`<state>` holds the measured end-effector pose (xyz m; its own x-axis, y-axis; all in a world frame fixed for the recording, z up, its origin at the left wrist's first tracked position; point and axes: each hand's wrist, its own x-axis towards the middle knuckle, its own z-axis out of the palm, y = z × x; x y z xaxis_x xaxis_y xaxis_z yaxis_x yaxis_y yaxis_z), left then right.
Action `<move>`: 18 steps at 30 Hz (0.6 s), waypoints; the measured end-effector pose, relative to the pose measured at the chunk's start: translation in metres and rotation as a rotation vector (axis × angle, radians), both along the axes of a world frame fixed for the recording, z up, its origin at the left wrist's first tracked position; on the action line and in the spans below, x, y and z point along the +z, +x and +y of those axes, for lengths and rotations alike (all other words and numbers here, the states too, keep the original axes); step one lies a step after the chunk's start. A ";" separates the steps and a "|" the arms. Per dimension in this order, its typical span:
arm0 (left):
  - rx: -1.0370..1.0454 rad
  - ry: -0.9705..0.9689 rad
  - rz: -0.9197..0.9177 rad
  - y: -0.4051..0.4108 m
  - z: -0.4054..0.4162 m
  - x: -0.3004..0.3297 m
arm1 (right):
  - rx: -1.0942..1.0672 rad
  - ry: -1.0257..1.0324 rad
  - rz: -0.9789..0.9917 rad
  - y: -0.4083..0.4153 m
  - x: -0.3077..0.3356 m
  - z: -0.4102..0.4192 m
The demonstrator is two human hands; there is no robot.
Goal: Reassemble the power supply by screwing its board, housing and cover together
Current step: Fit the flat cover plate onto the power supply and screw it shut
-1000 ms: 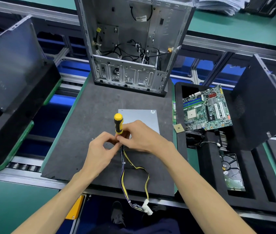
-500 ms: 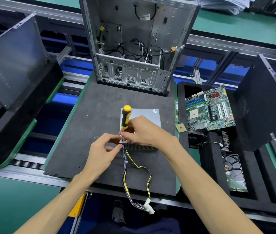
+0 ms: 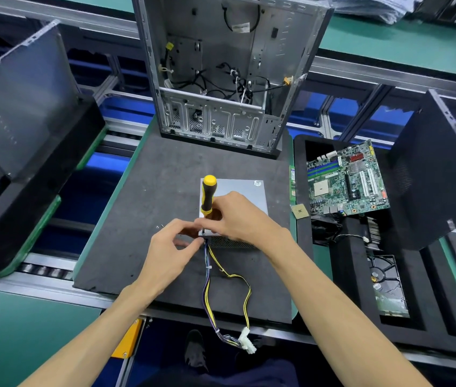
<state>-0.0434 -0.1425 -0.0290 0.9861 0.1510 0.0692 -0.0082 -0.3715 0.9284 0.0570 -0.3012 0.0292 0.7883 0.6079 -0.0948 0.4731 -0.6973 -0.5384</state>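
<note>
The grey metal power supply [image 3: 249,192] lies flat on the dark foam mat [image 3: 151,205], its cover on top. A bundle of yellow and purple wires [image 3: 207,289] runs from its near side to a white plug [image 3: 246,342] past the mat's edge. My right hand [image 3: 238,216] grips the lower handle of a yellow-and-black screwdriver [image 3: 208,195], which stands upright at the unit's near left corner. My left hand [image 3: 171,247] pinches at the screwdriver's tip by that corner. The screw itself is hidden. Two small screws [image 3: 160,226] lie on the mat to the left.
An open computer case [image 3: 221,79] stands at the back of the mat. On the right, a black foam tray [image 3: 333,275] holds a green motherboard [image 3: 344,182], a CPU chip [image 3: 299,211] and a hard drive [image 3: 387,289]. Dark panels lean left [image 3: 23,99] and right [image 3: 439,177].
The screwdriver has settled upright on the power supply's near left corner, with both hands staying at its tip. The view has shifted slightly.
</note>
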 end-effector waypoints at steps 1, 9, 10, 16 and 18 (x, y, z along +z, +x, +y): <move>-0.004 0.002 -0.004 0.000 0.000 0.001 | -0.010 -0.009 -0.023 0.000 0.000 0.000; -0.045 0.069 -0.019 0.003 0.006 0.005 | 0.068 0.021 -0.019 -0.005 0.004 0.004; -0.026 0.076 -0.033 0.004 0.008 0.009 | 0.072 0.013 0.002 -0.005 0.004 0.003; -0.089 -0.035 -0.262 0.024 0.021 0.086 | 0.101 -0.016 0.138 -0.002 0.011 -0.002; -0.291 0.118 -0.286 0.030 0.023 0.115 | 0.121 -0.008 0.149 -0.001 0.014 -0.002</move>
